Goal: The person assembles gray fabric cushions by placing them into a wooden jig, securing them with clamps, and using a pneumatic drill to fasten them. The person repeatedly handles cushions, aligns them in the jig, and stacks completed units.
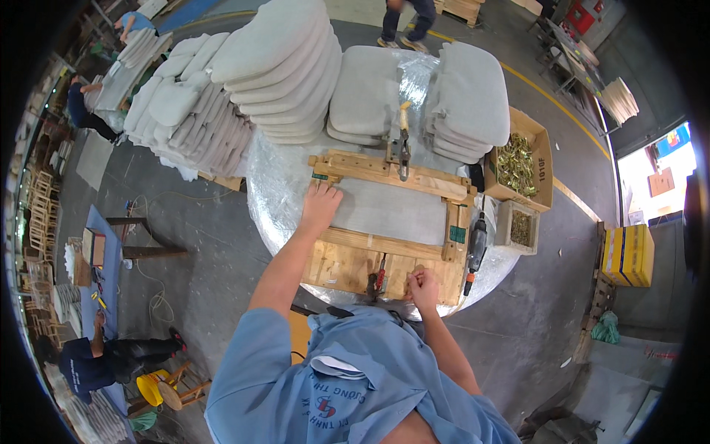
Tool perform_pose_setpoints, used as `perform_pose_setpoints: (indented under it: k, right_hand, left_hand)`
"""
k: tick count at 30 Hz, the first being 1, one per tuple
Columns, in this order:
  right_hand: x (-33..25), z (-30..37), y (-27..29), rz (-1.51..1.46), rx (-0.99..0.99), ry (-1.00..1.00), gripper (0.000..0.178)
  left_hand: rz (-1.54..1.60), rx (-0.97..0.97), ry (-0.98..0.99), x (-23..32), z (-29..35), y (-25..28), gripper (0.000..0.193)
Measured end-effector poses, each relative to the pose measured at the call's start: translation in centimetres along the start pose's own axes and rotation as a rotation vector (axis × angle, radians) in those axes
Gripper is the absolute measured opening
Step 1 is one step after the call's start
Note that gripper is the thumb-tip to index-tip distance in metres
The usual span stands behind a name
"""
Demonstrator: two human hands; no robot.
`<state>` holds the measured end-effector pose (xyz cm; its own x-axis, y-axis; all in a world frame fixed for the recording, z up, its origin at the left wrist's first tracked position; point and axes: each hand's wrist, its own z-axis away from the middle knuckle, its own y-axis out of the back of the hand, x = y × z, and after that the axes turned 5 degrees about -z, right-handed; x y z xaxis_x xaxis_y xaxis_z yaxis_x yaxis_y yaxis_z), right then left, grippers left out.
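Note:
A wooden clamping jig (355,237) lies in front of me with a grey padded panel (392,211) inside its frame. My left hand (322,205) rests on the frame's left end and the panel's edge, its fingers stretched out. At the jig's near right part is my right hand (422,286), fingers curled together; whatever they may hold is too small to make out. Left of that hand, a toggle clamp with a red handle (381,278) sits on the near board. Another toggle clamp (404,154) stands upright at the far rail. A power screwdriver (478,248) lies along the jig's right side.
Stacks of grey seat pads (285,74) stand behind the jig on the plastic-wrapped round table (270,214), with more pads (473,96) at right. A carton (551,163) of brass-coloured hardware and a small tray (506,229) of screws sit rightward. Other people work farther away.

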<state>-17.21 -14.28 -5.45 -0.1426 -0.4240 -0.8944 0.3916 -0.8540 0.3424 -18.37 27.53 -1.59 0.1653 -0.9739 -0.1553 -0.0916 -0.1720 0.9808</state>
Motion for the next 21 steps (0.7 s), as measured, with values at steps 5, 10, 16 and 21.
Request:
perform_pose_setpoints:
  k: [5,10,16,21]
  right_hand:
    - [0.9,-0.4,0.0,-0.045,-0.027,-0.032,0.021]
    - [0.8,-0.5,-0.3,-0.054,-0.06,-0.024,0.02]
    - [0.8,-0.4,-0.2,-0.11,-0.047,-0.048,0.019]
    - [0.1,-0.3,-0.2,-0.076,-0.055,-0.053,0.02]
  left_hand:
    - [0.104,0.046,0.128,1.0,1.0,1.0,0.012]
    - [0.302,0.101,0.227,-0.2,1.4,0.4,0.011]
    - [0.536,0.194,0.36,0.3,0.5,0.2,0.028]
    - [0.739,0.286,0.607,0.9,1.0,-1.4,0.038]
